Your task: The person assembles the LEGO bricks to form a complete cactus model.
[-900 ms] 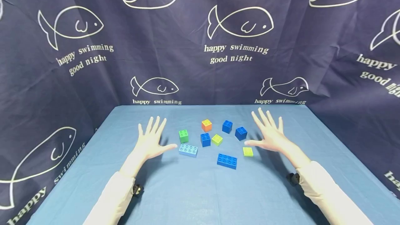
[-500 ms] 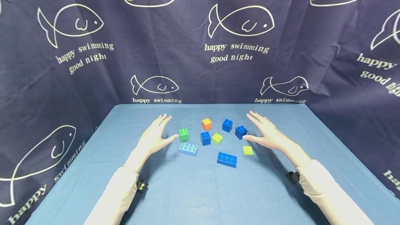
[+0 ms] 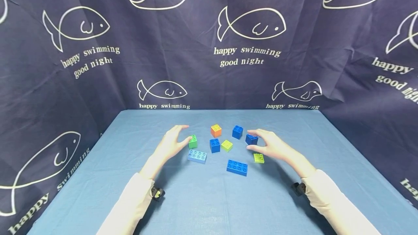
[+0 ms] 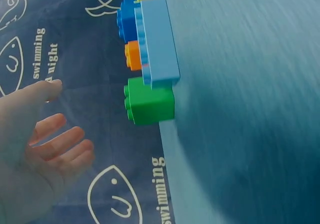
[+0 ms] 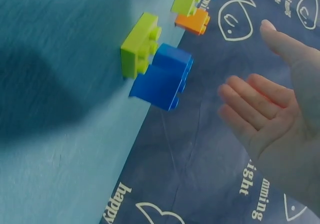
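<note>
My left hand [image 3: 168, 143] hovers over the table's left side, thumb and fingers spread apart with nothing between them. Nearest to it is a green brick [image 3: 193, 142], partly covered by the thumb in the head view; the left wrist view shows a gap between them. A light blue long brick [image 3: 197, 156] lies just in front of the green one. On the other side my right hand [image 3: 272, 145] is held above the table, also holding nothing. Between its thumb and fingers, as the head view has it, appears a blue brick [image 3: 251, 140]. Below the thumb lies a yellow-green brick [image 3: 259, 158].
Between the hands stand an orange brick [image 3: 216, 131], two more small blue bricks, one left [image 3: 214, 145] and one at the back [image 3: 237, 132], and another yellow-green brick [image 3: 226, 145]. A long dark blue brick [image 3: 237, 168] lies nearer. Dark printed cloth [image 3: 209, 82] hangs behind the table.
Both hands have moved inward and their fingers have bent from a wide spread into a looser curve. The left thumb now overlaps the green brick in view. The bricks have stayed put.
</note>
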A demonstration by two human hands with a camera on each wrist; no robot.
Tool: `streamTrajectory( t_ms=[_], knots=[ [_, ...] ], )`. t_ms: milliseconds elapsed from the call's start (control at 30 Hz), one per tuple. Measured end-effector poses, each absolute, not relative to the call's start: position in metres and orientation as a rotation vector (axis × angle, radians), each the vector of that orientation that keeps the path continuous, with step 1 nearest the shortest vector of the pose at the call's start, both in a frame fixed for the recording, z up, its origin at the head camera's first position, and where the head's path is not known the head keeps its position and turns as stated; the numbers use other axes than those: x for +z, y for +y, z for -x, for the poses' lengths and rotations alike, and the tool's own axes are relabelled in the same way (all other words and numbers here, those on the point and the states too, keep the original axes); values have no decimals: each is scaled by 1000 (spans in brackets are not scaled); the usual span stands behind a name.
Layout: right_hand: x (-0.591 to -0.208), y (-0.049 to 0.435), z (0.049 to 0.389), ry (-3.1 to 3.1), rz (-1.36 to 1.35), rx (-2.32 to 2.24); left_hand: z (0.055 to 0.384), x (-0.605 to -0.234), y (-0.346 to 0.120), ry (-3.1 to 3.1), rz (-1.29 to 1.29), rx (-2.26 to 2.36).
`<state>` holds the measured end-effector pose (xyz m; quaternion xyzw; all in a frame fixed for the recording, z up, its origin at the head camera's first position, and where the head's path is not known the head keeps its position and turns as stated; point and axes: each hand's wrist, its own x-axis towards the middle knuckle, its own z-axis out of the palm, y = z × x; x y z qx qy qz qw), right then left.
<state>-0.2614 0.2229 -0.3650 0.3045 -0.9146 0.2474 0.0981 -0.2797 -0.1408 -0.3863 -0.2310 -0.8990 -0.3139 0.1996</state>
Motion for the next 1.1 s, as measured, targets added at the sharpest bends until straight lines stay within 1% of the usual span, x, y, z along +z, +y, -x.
streamTrajectory(
  t_ms=[533,700,900,1100],
  knots=[
    [-375,203,258,-2751,-1028,770,292,-393,-117,-2473,690,-1245],
    [-383,198,258,-2723,-1106,758,292,-394,-106,-2504,728,-1283],
    [-387,193,257,-2757,-1119,788,296,-398,-96,-2508,770,-1256],
    [-386,189,253,-2814,-1147,805,298,-401,-89,-2559,746,-1264]
  ],
)
